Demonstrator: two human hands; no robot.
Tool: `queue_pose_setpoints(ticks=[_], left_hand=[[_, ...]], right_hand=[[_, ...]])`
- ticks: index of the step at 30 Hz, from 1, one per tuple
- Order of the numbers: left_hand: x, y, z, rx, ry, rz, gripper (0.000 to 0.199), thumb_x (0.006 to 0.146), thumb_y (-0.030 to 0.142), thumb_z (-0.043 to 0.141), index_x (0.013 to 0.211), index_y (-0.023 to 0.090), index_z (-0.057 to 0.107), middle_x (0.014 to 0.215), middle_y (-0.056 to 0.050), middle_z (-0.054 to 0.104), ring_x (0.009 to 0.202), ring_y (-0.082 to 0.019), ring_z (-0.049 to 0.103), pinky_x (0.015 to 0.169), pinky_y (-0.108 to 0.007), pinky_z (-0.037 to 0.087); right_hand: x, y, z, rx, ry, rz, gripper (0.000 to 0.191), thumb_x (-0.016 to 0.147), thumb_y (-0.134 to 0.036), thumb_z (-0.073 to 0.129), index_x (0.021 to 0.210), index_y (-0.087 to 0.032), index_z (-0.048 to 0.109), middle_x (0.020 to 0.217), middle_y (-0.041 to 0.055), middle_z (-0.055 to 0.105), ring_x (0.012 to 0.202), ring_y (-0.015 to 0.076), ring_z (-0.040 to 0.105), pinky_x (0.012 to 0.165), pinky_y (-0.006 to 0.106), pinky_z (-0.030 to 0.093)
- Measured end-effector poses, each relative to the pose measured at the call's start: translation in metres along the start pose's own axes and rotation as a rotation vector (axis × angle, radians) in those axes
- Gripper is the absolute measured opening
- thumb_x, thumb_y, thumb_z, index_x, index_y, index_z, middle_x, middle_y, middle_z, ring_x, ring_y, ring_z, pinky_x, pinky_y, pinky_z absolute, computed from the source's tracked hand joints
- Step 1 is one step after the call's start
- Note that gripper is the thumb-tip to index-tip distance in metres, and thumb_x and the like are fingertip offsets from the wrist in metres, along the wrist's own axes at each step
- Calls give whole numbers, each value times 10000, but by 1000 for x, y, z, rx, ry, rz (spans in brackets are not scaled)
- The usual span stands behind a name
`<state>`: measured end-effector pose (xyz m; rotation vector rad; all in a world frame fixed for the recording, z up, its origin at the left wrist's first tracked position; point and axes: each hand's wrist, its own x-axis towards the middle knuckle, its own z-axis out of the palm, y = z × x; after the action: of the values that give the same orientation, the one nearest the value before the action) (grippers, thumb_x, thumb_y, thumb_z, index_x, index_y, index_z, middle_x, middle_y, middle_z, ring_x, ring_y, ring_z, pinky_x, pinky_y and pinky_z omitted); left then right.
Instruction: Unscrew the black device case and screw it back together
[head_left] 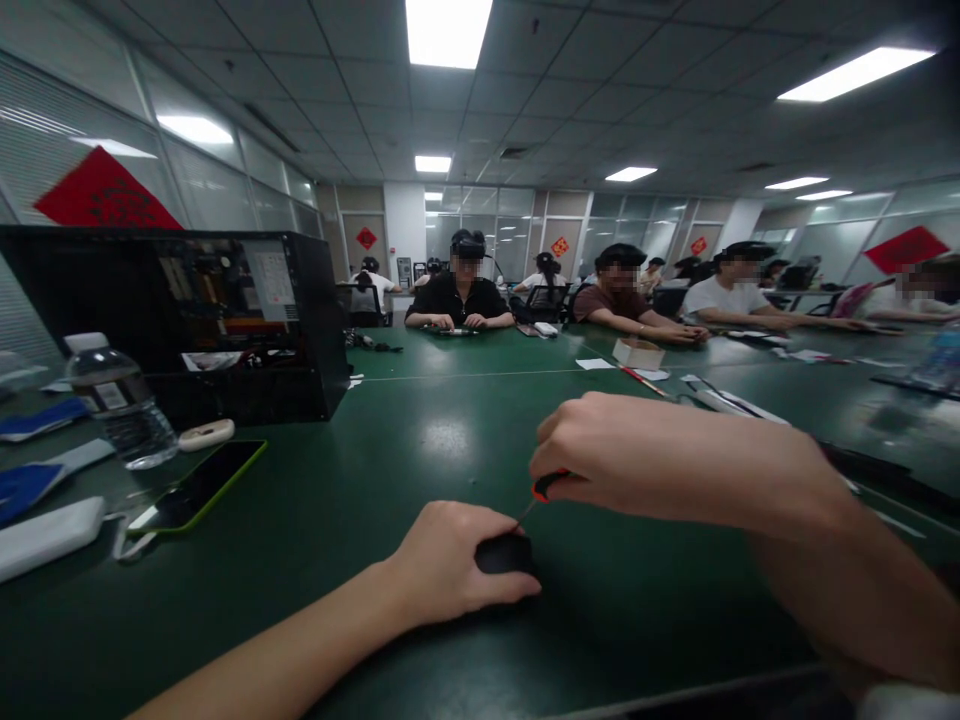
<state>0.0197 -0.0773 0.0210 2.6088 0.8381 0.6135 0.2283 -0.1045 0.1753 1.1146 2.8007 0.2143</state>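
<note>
My left hand (450,560) grips a black, rounded object that looks like a computer mouse (506,555), thumb on the near side and fingers on the far side, holding it on the green tabletop. Above and to the right, my right hand (577,455) is closed around the red and black handle of a screwdriver (541,487). Its thin shaft slants down to the left, the tip at the far edge of the mouse near my left fingers. Whether the tip sits in a screw is too small to tell.
On the left of the green table (420,470) are an opened computer case (307,340), a water bottle (124,410), a phone (202,487) and a white power bank (49,537). A small box (637,356) lies farther back. Several people sit across the table.
</note>
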Motion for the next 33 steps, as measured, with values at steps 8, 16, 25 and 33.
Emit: queue_pose_setpoints(ticks=[8, 16, 25, 33], left_hand=[[1, -4, 6, -50, 54, -7, 352, 860, 521, 747, 1057, 235, 800, 933, -9, 799, 811, -199, 744, 733, -255, 500], [1, -7, 9, -9, 83, 27, 390, 878, 546, 725, 1064, 210, 792, 979, -28, 807, 858, -215, 759, 763, -271, 512], [0, -9, 13, 61, 98, 90, 395, 921, 558, 671, 1076, 210, 776, 987, -39, 807, 863, -221, 761, 761, -283, 518], [0, -8, 11, 121, 106, 88, 423, 919, 582, 661, 1089, 210, 769, 971, -44, 805, 841, -219, 755, 738, -281, 514]], right_hand=[[-77, 14, 56, -114, 168, -98, 265, 1014, -240, 504, 1142, -240, 735, 756, 26, 696, 518, 116, 580, 490, 316, 249], [-98, 5, 77, -12, 259, -81, 315, 1013, -213, 461, 1141, -186, 748, 811, 74, 709, 545, 154, 620, 487, 350, 325], [-85, 21, 89, 54, 269, -149, 334, 1046, -255, 447, 1217, -198, 728, 762, 34, 659, 545, 113, 571, 512, 306, 305], [-75, 43, 101, 475, 118, -62, 351, 1032, -339, 498, 1237, -169, 727, 994, 92, 760, 801, 141, 695, 714, 241, 474]])
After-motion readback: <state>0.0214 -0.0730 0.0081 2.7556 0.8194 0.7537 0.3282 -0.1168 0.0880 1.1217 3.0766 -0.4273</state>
